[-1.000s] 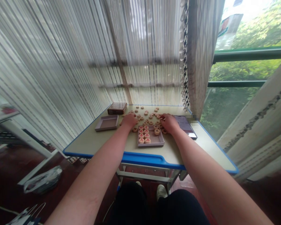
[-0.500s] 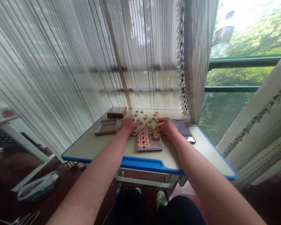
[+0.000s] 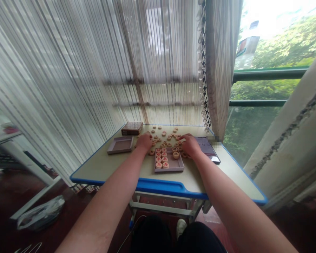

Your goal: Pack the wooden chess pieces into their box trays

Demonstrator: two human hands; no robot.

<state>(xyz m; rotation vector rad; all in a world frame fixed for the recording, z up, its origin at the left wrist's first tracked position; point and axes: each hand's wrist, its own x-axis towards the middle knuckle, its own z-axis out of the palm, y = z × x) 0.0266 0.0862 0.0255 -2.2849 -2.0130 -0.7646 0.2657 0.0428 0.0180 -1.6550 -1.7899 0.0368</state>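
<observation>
Round wooden Chinese chess pieces (image 3: 164,134) lie scattered over the tabletop. Among those at the left reaches my left hand (image 3: 144,141), its fingers curled downward; whatever may be under the fingertips is hidden. On the right side, my right hand (image 3: 189,144) extends its index finger and thumb, apart, close to more pieces; no held piece can be made out. Between my forearms sits a shallow open box (image 3: 175,169). Red-marked pieces (image 3: 164,159) fill two columns on its left side, and two dark-marked pieces (image 3: 175,155) stand at its upper right.
An open box lid (image 3: 120,145) lies at the left, with a brown box (image 3: 132,128) behind it. A dark flat tablet-like object (image 3: 207,149) rests right of my right hand. The table (image 3: 94,172) has a raised blue edge; string curtains hang behind.
The view has shifted slightly, so the table sits a little lower. Both hands stay over the same areas with small finger movements. The pieces in the box look unchanged.
</observation>
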